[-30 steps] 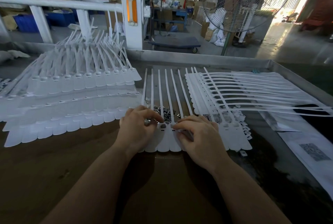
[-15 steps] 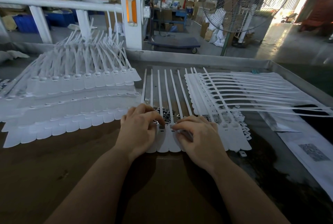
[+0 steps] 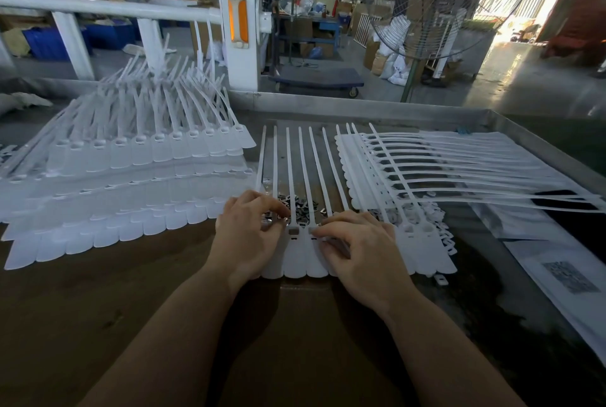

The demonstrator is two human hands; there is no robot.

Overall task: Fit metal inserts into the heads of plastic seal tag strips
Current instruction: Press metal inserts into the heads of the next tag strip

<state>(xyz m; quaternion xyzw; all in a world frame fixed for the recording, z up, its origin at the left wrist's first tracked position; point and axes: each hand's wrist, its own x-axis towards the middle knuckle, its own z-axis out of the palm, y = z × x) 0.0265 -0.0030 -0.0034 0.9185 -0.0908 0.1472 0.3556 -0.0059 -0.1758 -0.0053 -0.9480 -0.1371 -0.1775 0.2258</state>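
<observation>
A joined row of white plastic seal tag strips (image 3: 300, 259) lies flat in front of me, tails pointing away. A heap of small metal inserts (image 3: 296, 205) sits under the tails just beyond the heads. My left hand (image 3: 247, 237) rests on the left end of the row, its curled fingertips pinching a metal insert at a strip head. My right hand (image 3: 357, 247) lies on the right part of the row, index finger and thumb pinched at a head near the middle. What the right fingertips hold is too small to make out.
A big fanned stack of white tag strips (image 3: 124, 177) fills the left of the table. Another stack (image 3: 426, 170) lies to the right, tails pointing right, with loose white clips (image 3: 439, 233) beside it. Printed sheets (image 3: 564, 275) lie at far right. A metal rim (image 3: 360, 108) edges the table.
My left hand has shifted slightly right along the row of heads. My right hand stays in nearly the same place, fingertips still at a head.
</observation>
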